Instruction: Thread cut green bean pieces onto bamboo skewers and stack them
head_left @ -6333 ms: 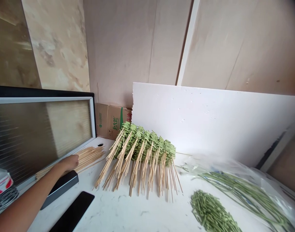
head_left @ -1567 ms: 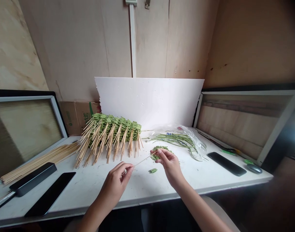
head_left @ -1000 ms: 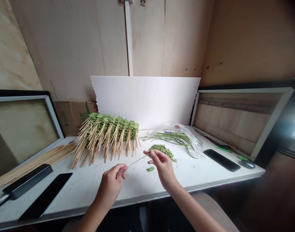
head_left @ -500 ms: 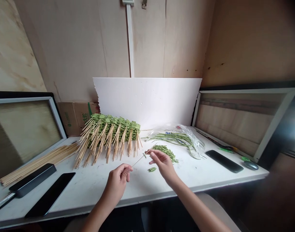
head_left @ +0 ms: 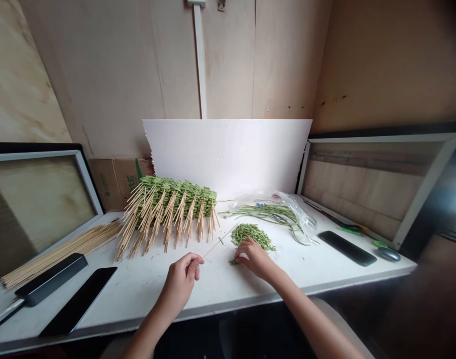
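Note:
My left hand pinches the lower end of a thin bamboo skewer, which slants up to the right. One cut green bean piece sits crosswise partway along it. Low over the table, my right hand has its fingers curled down at a few loose bean pieces, mostly covered by the fingertips. Just behind that hand lies a heap of cut bean pieces. Further left, a large stack of filled skewers has its bare stick ends fanning toward me.
Bare skewers, a black box with a cable and a black phone-like slab lie left. Long green stems in a clear plastic bag lie behind the heap. A phone and mouse are right.
My right hand has left the skewer's upper end and dropped to the loose bean pieces on the table. The left hand stays put with the skewer.

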### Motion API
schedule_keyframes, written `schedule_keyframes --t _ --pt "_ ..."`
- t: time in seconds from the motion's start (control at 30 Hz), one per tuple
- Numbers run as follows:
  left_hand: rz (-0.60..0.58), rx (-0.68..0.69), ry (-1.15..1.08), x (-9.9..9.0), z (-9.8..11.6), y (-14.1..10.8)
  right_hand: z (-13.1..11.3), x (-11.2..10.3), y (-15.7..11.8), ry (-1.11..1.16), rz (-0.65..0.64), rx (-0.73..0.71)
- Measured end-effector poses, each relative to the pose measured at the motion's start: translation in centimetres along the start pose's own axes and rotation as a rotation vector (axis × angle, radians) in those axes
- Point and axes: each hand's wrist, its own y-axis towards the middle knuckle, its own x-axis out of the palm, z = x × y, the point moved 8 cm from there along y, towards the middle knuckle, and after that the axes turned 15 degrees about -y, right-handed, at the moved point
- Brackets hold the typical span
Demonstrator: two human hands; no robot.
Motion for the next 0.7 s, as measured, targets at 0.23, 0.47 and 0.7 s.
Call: schedule_keyframes --t 0.23,0.47,0.7 --pt "-0.004 -0.010 -0.009 0.0 0.0 0.0 0.2 -1.0 0.1 0.100 0.072 0.048" --pt "-0.010 0.013 0.003 0.1 -0.1 -0.1 3.2 -2.0 0.5 0.916 0.225 0.429" --pt "-0.034 -0.005 0.018 0.4 -0.6 -0.2 2.7 -2.2 0.6 1.325 0.259 0.499"
